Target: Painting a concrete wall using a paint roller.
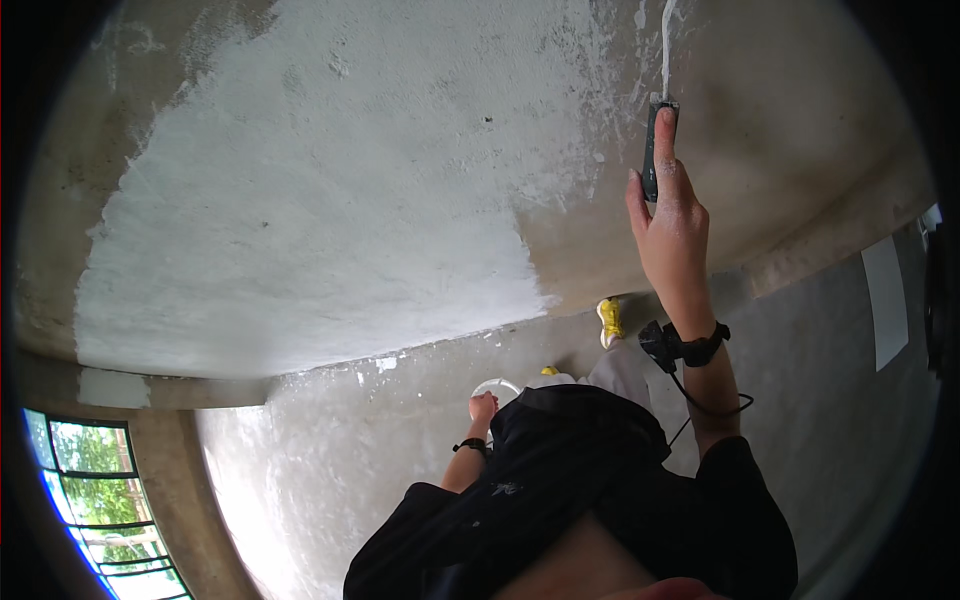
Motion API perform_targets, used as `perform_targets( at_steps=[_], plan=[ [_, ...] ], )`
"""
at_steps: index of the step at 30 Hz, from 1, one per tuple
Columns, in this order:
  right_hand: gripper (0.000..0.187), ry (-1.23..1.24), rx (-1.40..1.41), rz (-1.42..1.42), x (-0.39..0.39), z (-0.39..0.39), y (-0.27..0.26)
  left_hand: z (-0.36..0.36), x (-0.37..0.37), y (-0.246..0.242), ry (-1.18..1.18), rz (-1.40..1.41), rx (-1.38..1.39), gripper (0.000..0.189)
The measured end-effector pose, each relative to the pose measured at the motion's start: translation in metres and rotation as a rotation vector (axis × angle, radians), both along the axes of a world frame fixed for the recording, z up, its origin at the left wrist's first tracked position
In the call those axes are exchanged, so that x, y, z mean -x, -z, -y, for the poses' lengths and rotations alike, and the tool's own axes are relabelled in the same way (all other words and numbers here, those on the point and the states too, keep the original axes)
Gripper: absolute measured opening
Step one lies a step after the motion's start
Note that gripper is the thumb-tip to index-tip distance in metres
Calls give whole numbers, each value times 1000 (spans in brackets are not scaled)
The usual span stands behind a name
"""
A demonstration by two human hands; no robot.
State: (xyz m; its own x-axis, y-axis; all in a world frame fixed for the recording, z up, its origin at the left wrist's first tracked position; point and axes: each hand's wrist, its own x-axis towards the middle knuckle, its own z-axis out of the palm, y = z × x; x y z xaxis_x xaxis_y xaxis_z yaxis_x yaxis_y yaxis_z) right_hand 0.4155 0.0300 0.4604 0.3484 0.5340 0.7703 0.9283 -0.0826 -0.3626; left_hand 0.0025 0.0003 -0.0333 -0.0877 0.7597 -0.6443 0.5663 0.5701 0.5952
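My right hand grips the dark handle of a tool, its index finger laid along the handle. A white-coated metal rod runs up from the handle and out of the picture, so the tool's head is hidden. It is held in front of a wall partly covered in whitish coating, near that coating's ragged right edge. Low beside my body, my left hand is closed at the rim of a round white bucket, which my shirt partly covers.
Bare brownish wall lies to the right of the coating. White spots mark the grey floor along the wall's foot. My yellow shoe is close to the wall. A barred window is at lower left, and a pale panel at right.
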Motion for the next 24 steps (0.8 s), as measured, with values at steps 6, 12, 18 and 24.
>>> perform_targets(
  at_steps=[6, 12, 18, 24],
  plan=[
    [82, 8, -118, 73, -14, -17, 22, -6, 0, 1, -39, 34, 30, 35],
    [78, 43, -140, 119, -35, -30, 87, -8, 2, 2, 13, 9, 0, 34],
    [75, 47, -58, 102, -40, -19, 151, -8, 2, 1, 29, 42, -25, 35],
    [78, 24, 36, 52, -31, 0, 196, -5, 2, 5, 4, 20, -1, 38]
  ],
)
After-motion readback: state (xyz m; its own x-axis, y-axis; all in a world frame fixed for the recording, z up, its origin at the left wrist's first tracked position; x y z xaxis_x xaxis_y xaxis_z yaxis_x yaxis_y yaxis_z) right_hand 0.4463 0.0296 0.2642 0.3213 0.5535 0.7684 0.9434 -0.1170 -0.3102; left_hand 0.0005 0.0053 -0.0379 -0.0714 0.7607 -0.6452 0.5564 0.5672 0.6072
